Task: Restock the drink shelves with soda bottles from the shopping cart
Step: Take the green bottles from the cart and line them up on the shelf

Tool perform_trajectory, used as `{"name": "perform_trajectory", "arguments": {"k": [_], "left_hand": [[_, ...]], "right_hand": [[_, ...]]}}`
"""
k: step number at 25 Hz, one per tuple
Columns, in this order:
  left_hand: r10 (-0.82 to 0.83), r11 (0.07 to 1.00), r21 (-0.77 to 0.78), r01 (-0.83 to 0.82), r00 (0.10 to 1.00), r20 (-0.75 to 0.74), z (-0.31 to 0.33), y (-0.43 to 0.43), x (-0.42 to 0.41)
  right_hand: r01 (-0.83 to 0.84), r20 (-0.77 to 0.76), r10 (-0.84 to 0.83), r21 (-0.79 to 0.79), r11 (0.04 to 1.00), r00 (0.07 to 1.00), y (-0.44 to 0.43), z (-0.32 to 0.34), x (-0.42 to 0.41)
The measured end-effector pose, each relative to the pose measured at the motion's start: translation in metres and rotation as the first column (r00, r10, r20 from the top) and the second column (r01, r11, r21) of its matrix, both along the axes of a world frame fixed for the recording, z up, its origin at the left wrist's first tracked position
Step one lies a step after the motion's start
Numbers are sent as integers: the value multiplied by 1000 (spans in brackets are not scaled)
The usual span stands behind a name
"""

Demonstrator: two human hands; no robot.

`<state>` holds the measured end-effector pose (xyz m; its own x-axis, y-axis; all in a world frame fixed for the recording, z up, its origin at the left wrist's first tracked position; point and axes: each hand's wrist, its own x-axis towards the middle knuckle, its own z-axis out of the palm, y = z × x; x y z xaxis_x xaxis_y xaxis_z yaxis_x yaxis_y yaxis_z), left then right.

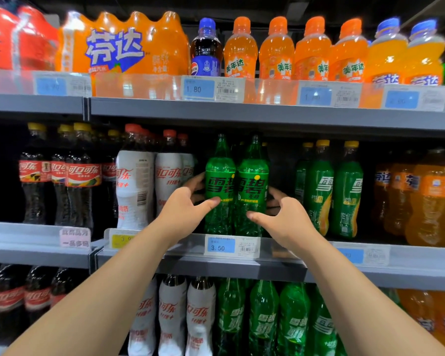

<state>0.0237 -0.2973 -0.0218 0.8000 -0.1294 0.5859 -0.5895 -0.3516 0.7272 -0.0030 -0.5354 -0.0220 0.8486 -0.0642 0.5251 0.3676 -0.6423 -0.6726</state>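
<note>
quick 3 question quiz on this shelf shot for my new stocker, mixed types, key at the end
1. True or false: the left hand and the right hand each touch one of the two green plastic soda bottles at the front of the grey metal middle shelf.
2. The blue price tag below that pair reads: A 1.80, B 3.50, C 2.30.
3. Fill in: the red-capped cola bottles just left of the pair have ___ wrappers.
Key: 1 true; 2 B; 3 white.
</note>
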Motion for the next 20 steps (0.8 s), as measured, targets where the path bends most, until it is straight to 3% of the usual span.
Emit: {"name": "perform_trajectory", "arguments": {"k": [6,8,11,13,16,20], "left_hand": [[54,998,28,-54,998,-15,4,-4,-13],[117,993,26,-117,993,10,4,-8,-21],[237,965,72,-251,959,155,3,-10,-41],[187,964,133,-231,942,280,0,-6,-61],[88,948,258,-183,936,342,-7,15,-96],[17,908,380,-179,919,395,-15,68,-142]], "right_hand": [[129,-17,-131,-96,987,991,5,1,-6],[152,44,-148,-103,983,988,8,-1,-14],[31,274,-37,26,999,961,12,-8,-36],[-95,396,56,79,992,917,16,-11,-56],[-181,418,133,77,980,899,29,-14,-92],[-246,334,234,-7,969,913,62,-25,-145]]}}
